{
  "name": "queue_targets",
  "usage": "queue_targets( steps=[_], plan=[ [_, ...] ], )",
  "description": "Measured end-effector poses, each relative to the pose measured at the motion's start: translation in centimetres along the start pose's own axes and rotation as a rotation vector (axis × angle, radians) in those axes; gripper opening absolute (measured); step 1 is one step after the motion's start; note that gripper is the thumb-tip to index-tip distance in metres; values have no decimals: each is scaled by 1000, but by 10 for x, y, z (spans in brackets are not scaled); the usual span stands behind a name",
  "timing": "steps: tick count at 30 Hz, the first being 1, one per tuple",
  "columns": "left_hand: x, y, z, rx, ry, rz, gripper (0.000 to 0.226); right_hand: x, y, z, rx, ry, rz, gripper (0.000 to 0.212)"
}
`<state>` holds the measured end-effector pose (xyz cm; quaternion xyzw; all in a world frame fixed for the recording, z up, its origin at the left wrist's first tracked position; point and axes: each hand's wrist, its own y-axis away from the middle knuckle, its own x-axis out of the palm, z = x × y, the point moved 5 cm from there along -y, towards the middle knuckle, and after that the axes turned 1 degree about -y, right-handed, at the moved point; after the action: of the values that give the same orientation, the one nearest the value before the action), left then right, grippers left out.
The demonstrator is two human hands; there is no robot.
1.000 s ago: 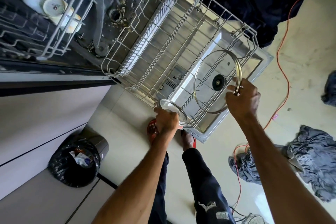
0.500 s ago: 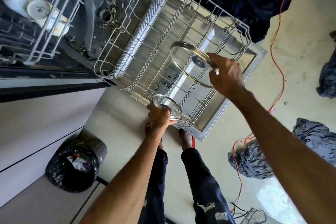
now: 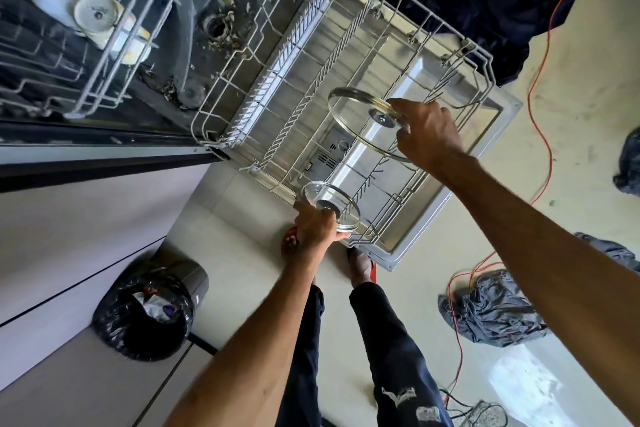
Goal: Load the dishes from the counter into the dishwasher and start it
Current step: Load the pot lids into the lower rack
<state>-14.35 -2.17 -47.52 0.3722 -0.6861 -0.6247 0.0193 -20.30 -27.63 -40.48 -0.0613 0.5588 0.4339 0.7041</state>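
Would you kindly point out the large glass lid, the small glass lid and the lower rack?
large glass lid [image 3: 351,113]: head view, clear glass left of its centre.
small glass lid [image 3: 329,194]: head view, upper part of its glass.
lower rack [image 3: 280,62]: head view, its white tine row.

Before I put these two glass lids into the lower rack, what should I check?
1. Lower rack pulled out over the open door: ok.
2. Rack space under the large lid free of dishes: ok.
3. Right hand holds the large lid: ok.
4. Left hand holds the small lid: ok.
5. Large lid lined up with a tine row: cannot tell.
6. Orange cable apart from the feet: ok.
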Motion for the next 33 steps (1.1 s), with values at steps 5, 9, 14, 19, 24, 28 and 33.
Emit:
queue_targets(
  steps=[5, 9, 14, 19, 24, 28, 33],
  plan=[
    [1, -5, 0, -21, 52, 26, 69, 35, -4, 3, 9, 107, 85, 56],
    [1, -9, -4, -30, 42, 20, 73, 57, -2, -5, -37, 79, 178, 61],
    [3, -11, -8, -1, 88, 39, 71, 60, 2, -31, -53, -52, 211, 78],
    [0, -8, -13, -2, 80, 38, 69, 66, 16, -63, -37, -116, 281, 88],
    [4, -7, -12, -13, 128, 57, 56, 77, 15, -71, 25, -141, 311, 84],
    [6, -3, -15, 4, 171, 89, 50, 75, 19, -70, 74, -244, 282, 89],
    [7, -6, -16, 1, 244, 115, 39, 43, 51, -35, 54, -291, -101, 64]
  ],
)
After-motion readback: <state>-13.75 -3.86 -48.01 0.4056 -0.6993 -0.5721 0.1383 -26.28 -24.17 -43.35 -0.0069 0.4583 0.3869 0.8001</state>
